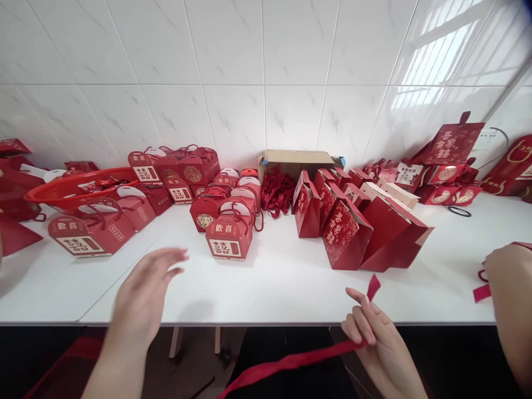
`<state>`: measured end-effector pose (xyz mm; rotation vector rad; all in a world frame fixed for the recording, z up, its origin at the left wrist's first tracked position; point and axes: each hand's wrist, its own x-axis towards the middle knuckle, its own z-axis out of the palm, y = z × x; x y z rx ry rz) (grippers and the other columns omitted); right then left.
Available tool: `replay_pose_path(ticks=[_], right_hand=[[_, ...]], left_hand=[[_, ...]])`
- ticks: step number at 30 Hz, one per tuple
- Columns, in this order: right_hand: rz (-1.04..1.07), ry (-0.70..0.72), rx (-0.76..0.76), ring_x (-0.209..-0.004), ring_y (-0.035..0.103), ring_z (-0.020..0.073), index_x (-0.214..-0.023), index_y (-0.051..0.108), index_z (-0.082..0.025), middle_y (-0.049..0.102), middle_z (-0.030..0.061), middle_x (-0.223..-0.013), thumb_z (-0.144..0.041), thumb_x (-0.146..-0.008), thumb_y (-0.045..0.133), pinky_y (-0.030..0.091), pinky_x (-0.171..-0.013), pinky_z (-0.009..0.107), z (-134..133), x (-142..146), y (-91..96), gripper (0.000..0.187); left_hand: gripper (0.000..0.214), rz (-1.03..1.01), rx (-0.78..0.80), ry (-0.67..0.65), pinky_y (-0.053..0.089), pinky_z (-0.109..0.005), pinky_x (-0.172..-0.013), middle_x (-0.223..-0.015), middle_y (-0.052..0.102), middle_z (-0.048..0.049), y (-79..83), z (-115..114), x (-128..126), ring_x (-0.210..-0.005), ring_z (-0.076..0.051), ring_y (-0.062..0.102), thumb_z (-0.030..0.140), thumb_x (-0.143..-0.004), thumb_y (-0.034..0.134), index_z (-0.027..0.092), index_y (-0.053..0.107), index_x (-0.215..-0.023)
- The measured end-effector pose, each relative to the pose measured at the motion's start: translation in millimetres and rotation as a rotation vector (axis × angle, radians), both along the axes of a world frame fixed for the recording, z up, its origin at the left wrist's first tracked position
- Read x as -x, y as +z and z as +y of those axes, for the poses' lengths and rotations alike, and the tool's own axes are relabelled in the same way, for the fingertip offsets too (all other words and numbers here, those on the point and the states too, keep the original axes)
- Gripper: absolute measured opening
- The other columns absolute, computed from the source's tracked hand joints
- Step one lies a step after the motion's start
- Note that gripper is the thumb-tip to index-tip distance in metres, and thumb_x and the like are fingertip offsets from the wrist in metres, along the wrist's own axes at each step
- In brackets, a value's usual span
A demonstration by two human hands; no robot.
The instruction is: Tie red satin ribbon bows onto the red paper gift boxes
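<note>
My right hand (pixel 372 327) is closed on a red ribbon (pixel 291 363). One short end pokes up above the fingers, and the long part hangs off to the left below the table edge. My left hand (pixel 143 291), slightly blurred, is raised over the white table with nothing in it, thumb and fingers apart. Nearest to it stand a red gift box with a cord handle (pixel 228 238) and another red box (pixel 85 237). Beyond my right hand, upright red paper gift bags (pixel 347 235) stand in rows.
A heap of red ribbons (pixel 277 191) spills from a cardboard box (pixel 299 157) by the tiled wall. An orange-red basin (pixel 45 195) stands at left, and stacked red boxes (pixel 446 174) at right. Another person's arm (pixel 509 299) reaches in at the right edge.
</note>
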<state>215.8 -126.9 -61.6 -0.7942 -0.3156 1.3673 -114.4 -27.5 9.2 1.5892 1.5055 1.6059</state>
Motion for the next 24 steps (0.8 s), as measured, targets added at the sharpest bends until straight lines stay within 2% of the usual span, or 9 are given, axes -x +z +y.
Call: replay_pose_path(ticks=[2, 4, 7, 9, 12, 15, 17, 20, 24], right_hand=[[-0.003, 0.078, -0.069, -0.040, 0.038, 0.0048, -0.092, 0.065, -0.015, 0.031, -0.0089, -0.041, -0.037, -0.086, 0.062, 0.036, -0.047, 0.017, -4, 2, 2.1, 0.023], [0.003, 0.150, -0.127, -0.037, 0.031, 0.0040, -0.076, 0.059, -0.016, 0.027, -0.0093, -0.042, -0.038, -0.089, 0.056, 0.032, -0.045, 0.019, -6, 5, 5.1, 0.026], [-0.012, 0.199, -0.167, -0.034, 0.023, 0.0034, -0.061, 0.042, -0.018, 0.024, -0.0096, -0.045, -0.043, -0.090, 0.050, 0.025, -0.042, 0.021, -1, 7, 12.2, 0.039], [-0.115, 0.164, -0.176, -0.036, 0.026, 0.0042, -0.059, 0.034, -0.019, 0.027, -0.0089, -0.047, -0.045, -0.088, 0.051, 0.024, -0.042, 0.022, 12, 10, 18.6, 0.042], [-0.455, 0.069, -0.166, -0.044, 0.036, 0.0062, -0.061, 0.031, -0.020, 0.034, -0.0076, -0.052, -0.048, -0.081, 0.061, 0.028, -0.047, 0.022, 40, 18, 27.8, 0.045], [-0.852, 0.009, -0.155, -0.049, 0.032, 0.0068, -0.061, 0.027, -0.021, 0.030, -0.0084, -0.054, -0.048, -0.073, 0.068, 0.028, -0.050, 0.022, 68, 32, 33.3, 0.050], [-1.042, 0.015, -0.155, -0.051, 0.030, 0.0071, -0.061, 0.028, -0.021, 0.029, -0.0083, -0.055, -0.047, -0.071, 0.069, 0.027, -0.050, 0.022, 80, 40, 34.8, 0.050], [-1.125, 0.053, -0.126, -0.050, 0.034, 0.0081, -0.062, 0.029, -0.021, 0.032, -0.0081, -0.054, -0.049, -0.072, 0.067, 0.029, -0.048, 0.022, 86, 46, 35.1, 0.048], [-1.014, 0.009, -0.118, -0.045, 0.046, 0.0103, -0.062, 0.025, -0.023, 0.032, -0.0089, -0.052, -0.047, -0.073, 0.064, 0.035, -0.044, 0.022, 84, 42, 34.7, 0.048]], left_hand=[[0.035, -0.098, 0.038, -0.027, 0.049, -0.033, -0.085, -0.114, 0.062, -0.0070, -3.6, 46, -10, -0.104, -0.020, 0.058, 0.045, -0.081, 0.061, 0.019, 0.060, -0.104], [0.043, -0.178, 0.084, -0.039, 0.049, -0.031, -0.083, -0.112, 0.062, -0.0069, -9.0, 88, -21, -0.105, -0.022, 0.058, 0.051, -0.073, 0.064, 0.019, 0.059, -0.102], [0.049, -0.217, 0.170, -0.087, 0.050, -0.033, -0.077, -0.103, 0.064, -0.0086, -16.7, 119, -37, -0.093, -0.023, 0.062, 0.051, -0.065, 0.069, 0.017, 0.058, -0.099], [0.052, -0.215, 0.203, -0.146, 0.050, -0.033, -0.076, -0.101, 0.064, -0.0073, -20.7, 114, -49, -0.090, -0.023, 0.063, 0.046, -0.065, 0.070, 0.019, 0.055, -0.108], [0.056, -0.193, 0.209, -0.207, 0.049, -0.033, -0.081, -0.108, 0.061, -0.0056, -24.9, 77, -72, -0.098, -0.022, 0.061, 0.040, -0.070, 0.069, 0.027, 0.047, -0.120], [0.038, -0.116, 0.224, -0.309, 0.049, -0.031, -0.080, -0.117, 0.058, -0.0058, -26.5, 33, -94, -0.097, -0.021, 0.060, 0.039, -0.074, 0.066, 0.026, 0.054, -0.107], [0.029, -0.072, 0.262, -0.400, 0.049, -0.031, -0.075, -0.110, 0.060, -0.0062, -24.8, 13, -105, -0.090, -0.021, 0.061, 0.039, -0.076, 0.063, 0.023, 0.058, -0.100], [0.023, -0.121, 0.329, -0.464, 0.048, -0.029, -0.068, -0.099, 0.062, -0.0052, -16.5, -1, -112, -0.082, -0.020, 0.059, 0.039, -0.075, 0.065, 0.021, 0.059, -0.088], [0.025, -0.375, 0.441, -0.502, 0.046, -0.027, -0.068, -0.098, 0.061, -0.0039, -5.0, 2, -106, -0.082, -0.018, 0.058, 0.041, -0.074, 0.065, 0.018, 0.055, -0.077]])
